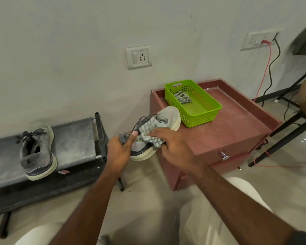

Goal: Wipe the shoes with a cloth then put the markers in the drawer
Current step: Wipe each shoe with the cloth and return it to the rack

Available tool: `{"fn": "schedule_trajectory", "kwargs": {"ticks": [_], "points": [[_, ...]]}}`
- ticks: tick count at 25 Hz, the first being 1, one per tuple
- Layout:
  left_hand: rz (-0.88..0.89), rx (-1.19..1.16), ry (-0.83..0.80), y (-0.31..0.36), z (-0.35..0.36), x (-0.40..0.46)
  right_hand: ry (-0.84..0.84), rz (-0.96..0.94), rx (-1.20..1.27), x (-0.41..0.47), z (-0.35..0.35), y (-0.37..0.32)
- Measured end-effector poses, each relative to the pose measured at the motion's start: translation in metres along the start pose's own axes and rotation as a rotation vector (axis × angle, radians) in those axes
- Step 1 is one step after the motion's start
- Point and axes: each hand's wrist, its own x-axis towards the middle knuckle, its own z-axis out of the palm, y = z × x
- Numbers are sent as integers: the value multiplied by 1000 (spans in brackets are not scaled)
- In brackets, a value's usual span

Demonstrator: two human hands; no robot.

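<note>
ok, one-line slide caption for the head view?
Left hand holds a grey shoe while right hand wipes it with a cloth; second shoe waits on the bench.

Left hand (119,152) gripping grey shoe (155,135) by the heel; right hand (173,144) pressing striped cloth (149,133) against its side. Second shoe (37,152) on dark rack (76,138). Green basket (201,110) on red counter (237,128).
</note>
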Motion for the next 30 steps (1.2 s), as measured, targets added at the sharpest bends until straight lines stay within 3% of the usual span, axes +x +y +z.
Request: {"fn": "schedule_trajectory", "kwargs": {"ticks": [2, 4, 7, 9, 12, 16, 20, 24, 26, 30], "points": [[24, -9, -3, 0, 0, 1, -53, -68, 84, -3, 4, -10], [-10, -31, -11, 1, 1, 0, -83, -139, -4, 1, 3, -1], [-67, -53, -32, 0, -1, -2, -71, -5, -237, 21, -11, 28], [-57, -34, -39, -1, -3, -2, 45, 130, -328, 33, -24, 42], [-21, -17, -26, 0, -1, -1, 304, 213, -171, 28, -30, 38], [-25, -62, -30, -2, 1, 1, 19, -52, -124, 2, 1, 5], [-78, -70, -51, -9, 1, -1, -28, 56, -294, 29, -17, 36], [-27, 16, -56, -7, -2, 0, 262, 204, -285, 35, -37, 54], [-21, 19, -54, -7, -3, 2, 334, 143, -224, 25, -30, 45], [-17, 18, -39, -6, -5, 4, -29, -50, -93, 4, 2, 20]]}}
